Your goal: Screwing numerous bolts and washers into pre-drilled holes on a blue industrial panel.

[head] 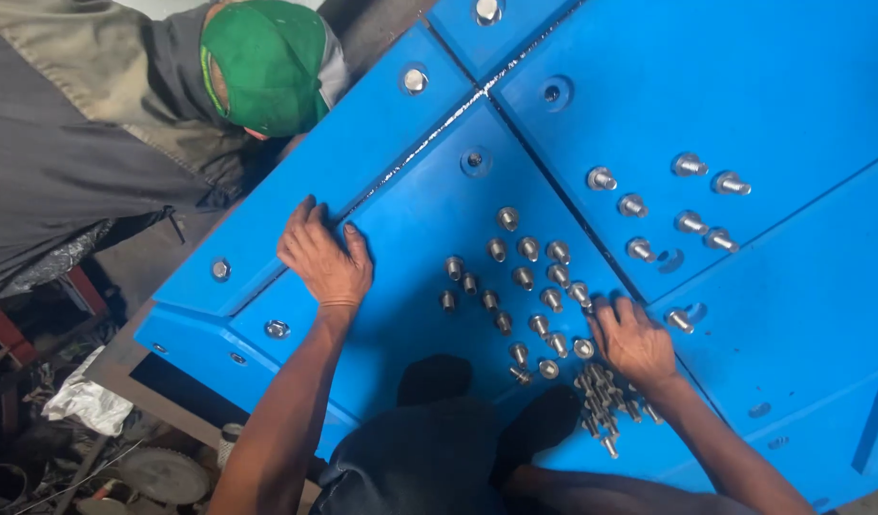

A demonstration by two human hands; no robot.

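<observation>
Two hands on blue panel, bolts between and right.
Left hand (326,257) lies flat, fingers spread, holding nothing; loose bolts (520,277) stand to its right; right hand (633,341), nearer, fingers curled onto the bolt pile (606,396), grip unclear.

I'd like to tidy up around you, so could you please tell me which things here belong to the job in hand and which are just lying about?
In use:
- blue panels
- loose bolts standing on them
- bolt pile by the right hand
- left hand, flat on a panel

Lying about:
- white rag on the floor
- grey disc
- red stand
</observation>
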